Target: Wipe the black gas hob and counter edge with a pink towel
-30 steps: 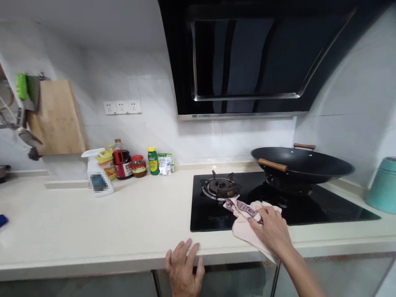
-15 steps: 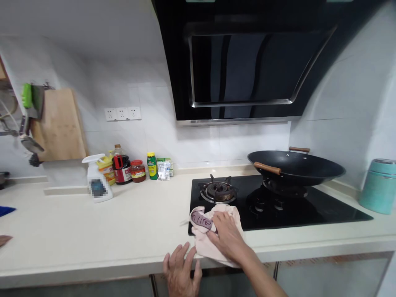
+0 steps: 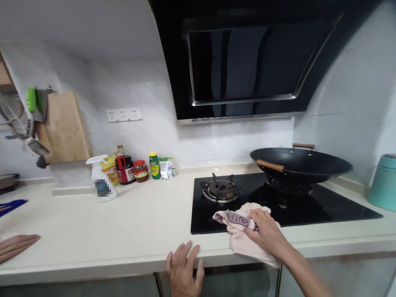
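Observation:
A pale pink cloth (image 3: 244, 235) with a purple lettered patch lies bunched on the front of the black gas hob (image 3: 204, 218), its lower end hanging over the counter edge. My right hand (image 3: 266, 231) presses down on it, fingers closed over the fabric. My left hand (image 3: 185, 268) rests at the counter's front edge with fingers spread, holding nothing. Behind the cloth is the bare left burner (image 3: 222, 189). A black wok (image 3: 300, 165) with wooden handles sits over the right burner.
Along the wall stand a white spray bottle (image 3: 102, 181), a dark sauce bottle (image 3: 124, 167), a red-lidded jar (image 3: 141, 171) and a green bottle (image 3: 154, 166). A teal container (image 3: 383, 181) is at the right. A brown layered shape (image 3: 18, 247), unclear, lies far left. The range hood (image 3: 241, 66) hangs above.
My right hand has slid the cloth to the right along the hob's front, off its left corner. My left hand stays at the counter edge. The view has shifted slightly.

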`<control>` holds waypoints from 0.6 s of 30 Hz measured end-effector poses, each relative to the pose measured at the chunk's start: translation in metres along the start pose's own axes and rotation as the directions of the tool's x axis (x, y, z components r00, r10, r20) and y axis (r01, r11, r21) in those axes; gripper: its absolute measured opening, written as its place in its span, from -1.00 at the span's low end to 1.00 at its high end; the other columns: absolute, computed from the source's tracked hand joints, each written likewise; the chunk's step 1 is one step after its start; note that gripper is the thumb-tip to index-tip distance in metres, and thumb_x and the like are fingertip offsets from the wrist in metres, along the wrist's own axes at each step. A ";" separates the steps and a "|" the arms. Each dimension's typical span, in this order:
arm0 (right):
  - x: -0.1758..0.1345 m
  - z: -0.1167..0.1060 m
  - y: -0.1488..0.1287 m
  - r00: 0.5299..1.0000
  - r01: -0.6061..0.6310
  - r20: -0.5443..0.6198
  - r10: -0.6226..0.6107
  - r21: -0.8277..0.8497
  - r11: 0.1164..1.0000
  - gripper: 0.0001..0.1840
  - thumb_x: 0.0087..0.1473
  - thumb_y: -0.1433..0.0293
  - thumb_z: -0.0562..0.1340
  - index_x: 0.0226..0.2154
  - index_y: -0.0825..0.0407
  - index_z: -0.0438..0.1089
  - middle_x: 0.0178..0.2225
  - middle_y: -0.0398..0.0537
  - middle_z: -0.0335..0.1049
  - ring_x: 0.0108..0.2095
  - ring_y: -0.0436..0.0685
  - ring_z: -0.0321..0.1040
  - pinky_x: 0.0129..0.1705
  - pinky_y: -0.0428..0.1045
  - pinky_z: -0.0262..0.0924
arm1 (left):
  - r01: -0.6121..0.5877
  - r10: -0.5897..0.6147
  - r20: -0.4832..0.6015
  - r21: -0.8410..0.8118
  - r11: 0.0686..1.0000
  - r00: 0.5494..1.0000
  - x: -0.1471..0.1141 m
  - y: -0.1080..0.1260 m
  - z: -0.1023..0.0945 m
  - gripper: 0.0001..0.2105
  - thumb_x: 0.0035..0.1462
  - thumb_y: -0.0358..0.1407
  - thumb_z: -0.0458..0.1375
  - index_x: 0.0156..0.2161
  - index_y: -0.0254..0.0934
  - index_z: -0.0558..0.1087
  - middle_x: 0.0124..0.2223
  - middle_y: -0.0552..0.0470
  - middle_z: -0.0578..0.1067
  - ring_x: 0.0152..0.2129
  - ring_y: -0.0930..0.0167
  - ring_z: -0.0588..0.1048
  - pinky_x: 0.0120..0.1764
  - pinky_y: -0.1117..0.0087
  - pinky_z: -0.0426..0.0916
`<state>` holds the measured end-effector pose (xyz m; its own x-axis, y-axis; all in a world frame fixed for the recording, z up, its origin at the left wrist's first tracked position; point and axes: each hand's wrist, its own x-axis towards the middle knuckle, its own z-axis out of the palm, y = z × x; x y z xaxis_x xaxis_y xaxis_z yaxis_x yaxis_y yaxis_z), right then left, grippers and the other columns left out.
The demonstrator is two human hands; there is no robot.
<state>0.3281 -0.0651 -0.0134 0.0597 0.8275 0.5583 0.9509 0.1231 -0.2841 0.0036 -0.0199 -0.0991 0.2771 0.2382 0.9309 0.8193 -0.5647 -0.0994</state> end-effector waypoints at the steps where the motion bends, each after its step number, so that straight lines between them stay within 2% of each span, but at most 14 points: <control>1: -0.003 -0.002 0.011 1.000 -0.014 -0.010 0.014 -0.028 1.000 -0.84 0.11 0.25 0.24 -0.27 -0.03 0.39 -0.17 0.00 0.36 -0.19 0.20 0.25 -0.12 0.09 0.15 | 0.001 -0.001 0.003 -0.003 1.000 1.000 -0.001 0.000 0.001 -0.68 0.16 -0.36 0.15 0.01 -0.12 0.55 0.01 -0.05 0.59 0.01 0.22 0.45 0.28 0.07 -0.03; 7: -0.022 -0.013 0.075 0.992 -0.091 -0.099 0.073 -0.192 0.977 -0.76 0.14 0.16 0.17 -0.29 -0.03 0.41 -0.18 0.03 0.40 -0.20 0.23 0.30 -0.12 0.10 0.17 | 0.018 -0.018 0.012 -0.015 1.000 1.000 -0.004 -0.001 0.002 -0.67 0.16 -0.36 0.16 0.02 -0.12 0.54 0.02 -0.04 0.58 0.02 0.22 0.44 0.29 0.06 -0.04; 12: -0.023 -0.020 0.128 0.966 -0.188 -0.232 0.111 -0.343 0.920 -0.59 0.20 0.08 0.08 -0.21 0.06 0.42 -0.18 0.17 0.44 -0.12 0.33 0.34 -0.04 0.17 0.17 | 0.051 -0.051 0.015 -0.034 0.998 0.999 -0.002 0.003 0.000 -0.69 0.18 -0.36 0.14 0.01 -0.12 0.53 0.02 -0.05 0.58 0.03 0.22 0.44 0.28 0.06 -0.03; 15: -0.017 -0.023 0.147 0.961 -0.235 -0.226 0.157 -0.380 0.894 -0.50 0.22 0.05 0.05 -0.13 0.12 0.42 -0.13 0.23 0.44 -0.04 0.37 0.33 0.02 0.19 0.16 | 0.099 -0.098 0.023 -0.026 0.995 0.995 0.000 0.005 0.000 -0.71 0.20 -0.35 0.11 -0.01 -0.12 0.54 0.01 -0.05 0.58 0.03 0.21 0.43 0.27 0.05 -0.01; 18: -0.012 -0.026 0.154 0.954 -0.289 -0.195 0.229 -0.383 0.877 -0.46 0.24 0.03 0.01 -0.09 0.11 0.41 -0.09 0.24 0.44 -0.03 0.38 0.34 -0.01 0.18 0.17 | 0.073 -0.073 0.022 0.002 0.997 0.997 0.002 0.004 0.000 -0.72 0.19 -0.33 0.12 -0.02 -0.10 0.54 0.00 -0.04 0.59 0.00 0.22 0.44 0.26 0.05 -0.01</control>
<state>0.4817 -0.0700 -0.0437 0.3335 0.7108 0.6194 0.9335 -0.3407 -0.1116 0.0075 -0.0219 -0.0971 0.2276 0.2959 0.9277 0.8385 -0.5439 -0.0322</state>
